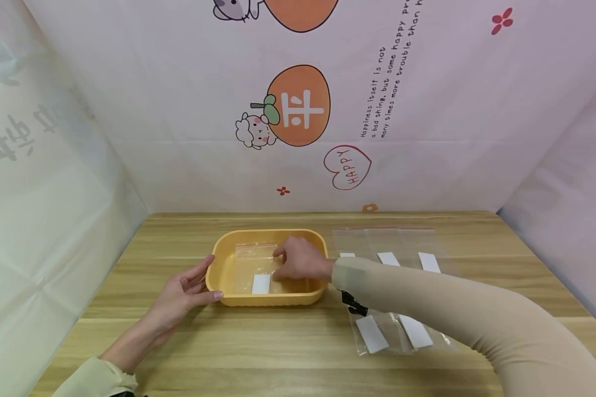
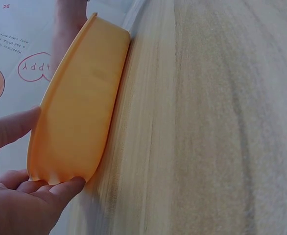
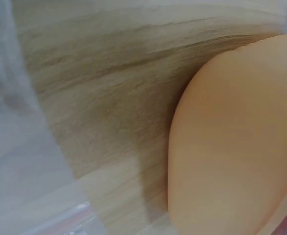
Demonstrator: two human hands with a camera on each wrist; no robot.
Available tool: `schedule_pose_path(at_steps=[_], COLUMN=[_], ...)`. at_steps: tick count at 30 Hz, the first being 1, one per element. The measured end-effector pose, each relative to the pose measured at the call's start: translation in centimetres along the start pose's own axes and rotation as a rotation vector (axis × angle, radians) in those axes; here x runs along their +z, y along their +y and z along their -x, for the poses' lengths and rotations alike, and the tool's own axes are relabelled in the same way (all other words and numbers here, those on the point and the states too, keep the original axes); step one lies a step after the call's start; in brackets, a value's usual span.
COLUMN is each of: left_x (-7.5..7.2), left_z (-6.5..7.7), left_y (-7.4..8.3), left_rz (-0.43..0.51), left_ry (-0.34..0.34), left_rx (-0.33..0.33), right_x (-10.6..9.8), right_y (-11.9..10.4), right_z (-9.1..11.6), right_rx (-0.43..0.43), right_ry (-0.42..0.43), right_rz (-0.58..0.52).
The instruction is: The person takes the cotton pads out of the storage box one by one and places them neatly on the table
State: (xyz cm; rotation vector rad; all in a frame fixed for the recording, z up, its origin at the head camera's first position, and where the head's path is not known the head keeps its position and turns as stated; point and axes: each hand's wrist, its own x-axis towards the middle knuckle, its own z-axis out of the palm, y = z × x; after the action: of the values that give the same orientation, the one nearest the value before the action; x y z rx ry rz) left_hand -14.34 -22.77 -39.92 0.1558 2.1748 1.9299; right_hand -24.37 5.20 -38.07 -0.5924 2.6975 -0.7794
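Note:
A yellow plastic bin [image 1: 285, 299] stands on the wooden table. My left hand [image 1: 179, 298] holds its left end, thumb at the front corner and fingers at the side; the left wrist view shows the fingertips against the bin's outer wall [image 2: 80, 103]. Inside the bin lies a clear zip bag [image 1: 245, 270] with a white label [image 1: 260, 284]. My right hand [image 1: 302, 259] reaches into the bin at the bag's right edge, its thumb and forefinger spread apart. Its other fingers are hidden. The right wrist view shows only the bin's outer wall [image 3: 231, 132], not the fingers.
Several clear zip bags [image 1: 389, 336] with white labels lie overlapping on the table right of the bin, partly beneath my right forearm [image 1: 427, 292]. The wooden table [image 1: 258, 353] meets a printed cloth wall [image 1: 203, 165] at the back; cloth also hangs at both sides.

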Motion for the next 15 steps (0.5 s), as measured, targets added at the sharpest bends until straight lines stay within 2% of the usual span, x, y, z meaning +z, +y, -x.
schedule_pose_path(at_steps=[4, 15], left_x=[0.01, -0.07], left_z=[0.01, 0.00], left_y=[0.02, -0.08], left_rz=[-0.008, -0.019], left_ry=[0.006, 0.011], left_rx=[-0.003, 0.000], right_x=[0.35, 0.64], right_y=[-0.06, -0.60], right_z=[-0.19, 0.15], right_rx=[0.046, -0.063], right_ry=[-0.053, -0.001], right_rz=[0.022, 0.054])
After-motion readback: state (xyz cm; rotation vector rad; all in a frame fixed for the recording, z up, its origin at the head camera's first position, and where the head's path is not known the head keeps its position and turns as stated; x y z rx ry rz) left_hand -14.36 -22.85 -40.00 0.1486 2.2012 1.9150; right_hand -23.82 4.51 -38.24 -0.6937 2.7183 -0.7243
